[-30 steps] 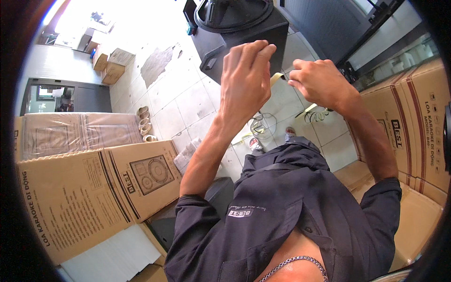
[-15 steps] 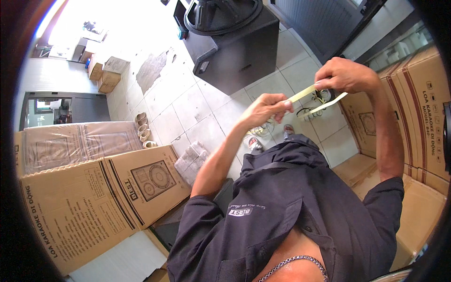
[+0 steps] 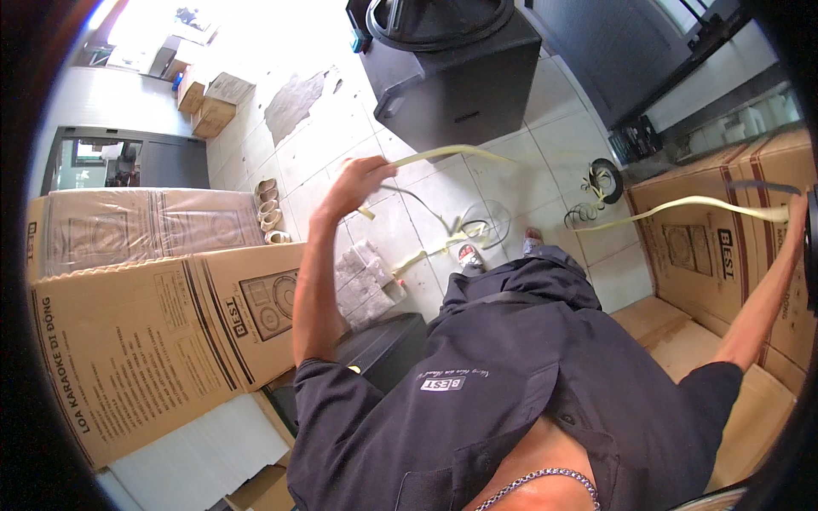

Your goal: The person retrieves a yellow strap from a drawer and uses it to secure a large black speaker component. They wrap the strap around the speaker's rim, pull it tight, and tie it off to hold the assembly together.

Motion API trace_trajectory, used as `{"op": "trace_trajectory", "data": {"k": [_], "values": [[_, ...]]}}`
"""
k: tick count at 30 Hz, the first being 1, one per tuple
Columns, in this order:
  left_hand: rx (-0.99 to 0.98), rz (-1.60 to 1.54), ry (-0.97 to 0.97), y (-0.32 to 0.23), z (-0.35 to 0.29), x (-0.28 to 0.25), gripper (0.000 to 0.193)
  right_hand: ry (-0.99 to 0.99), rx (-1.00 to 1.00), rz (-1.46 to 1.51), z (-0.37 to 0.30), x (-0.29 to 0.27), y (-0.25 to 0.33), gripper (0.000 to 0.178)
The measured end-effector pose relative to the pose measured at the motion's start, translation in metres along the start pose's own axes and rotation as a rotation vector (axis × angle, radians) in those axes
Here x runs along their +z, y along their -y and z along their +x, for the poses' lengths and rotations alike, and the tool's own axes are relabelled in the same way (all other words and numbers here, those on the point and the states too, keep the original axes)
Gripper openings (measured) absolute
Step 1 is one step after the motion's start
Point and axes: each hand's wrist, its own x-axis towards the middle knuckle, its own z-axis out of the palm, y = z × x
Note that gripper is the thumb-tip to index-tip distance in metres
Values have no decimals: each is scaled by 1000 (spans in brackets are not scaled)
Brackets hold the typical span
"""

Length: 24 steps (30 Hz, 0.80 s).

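Left hand (image 3: 365,180): fingers are curling closed around a pale yellow strap (image 3: 443,154), pinching it. The hand is raised out in front, over the tiled floor (image 3: 554,102). One run of strap is arcing from the grip toward the right, above the floor; another length is dropping from the same grip down and right toward a loose tangle of the same strap (image 3: 443,243) lying on the tiles just ahead of the person's dark shirt (image 3: 528,366).

Right hand (image 3: 799,223): flung far out to the right, sitting at the very rim of the view, so I cannot tell how the fingers are closing. A second run of the yellow strap (image 3: 682,204) is stretching from that hand leftward, sagging slightly, toward a small coil of strap (image 3: 588,204) on the floor beside a dark ring (image 3: 607,175).

Surroundings: the right arm is reaching across stacked cardboard boxes (image 3: 724,247) with speaker drawings printed on them. More printed cardboard boxes (image 3: 145,332) are standing at the left, one wrapped in plastic film behind them. A large black speaker cabinet (image 3: 452,77) is standing on the tiles ahead, well beyond the left hand. A few pairs of light sandals (image 3: 268,209) are lying by the left boxes. White foam sheet (image 3: 196,451) is showing at lower left.
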Motion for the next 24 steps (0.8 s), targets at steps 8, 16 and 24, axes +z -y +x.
{"op": "trace_trajectory", "data": {"k": [8, 16, 24], "values": [[600, -148, 203, -155, 40, 45, 23, 831, -937, 903, -185, -181, 415, 42], [376, -437, 467, -91, 30, 62, 30, 890, -878, 696, -125, -188, 342, 22], [466, -251, 324, -76, 25, 73, 27, 749, -571, 564, -97, -196, 261, 22]]}}
